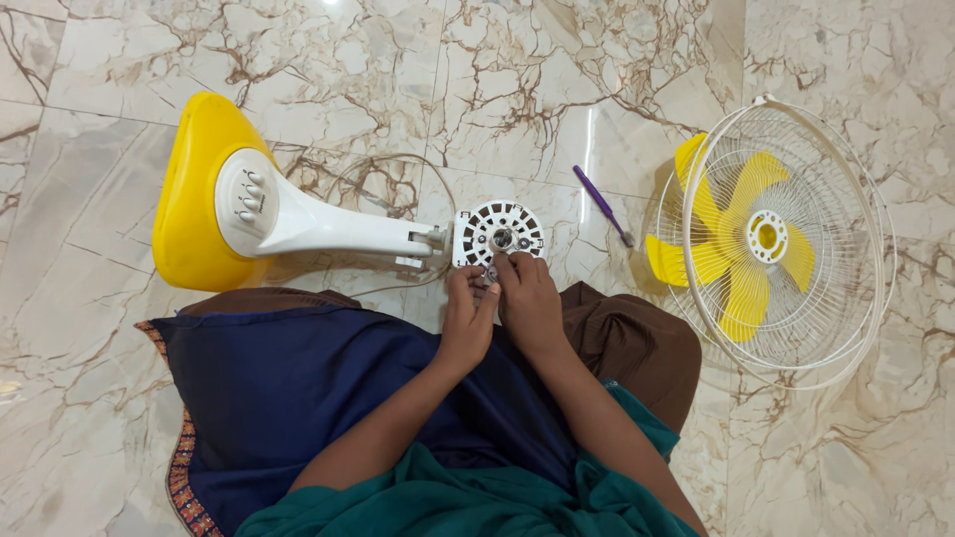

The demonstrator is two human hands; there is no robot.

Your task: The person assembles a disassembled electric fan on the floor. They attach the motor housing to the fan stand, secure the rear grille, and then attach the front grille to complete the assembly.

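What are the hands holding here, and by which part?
Both hands, left and right, grip the lower edge of the fan's round motor housing.

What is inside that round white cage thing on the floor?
Inside the white wire cage sits a yellow fan blade with a white hub in its middle. The floor shows through the wires. What lies under the blade is covered.
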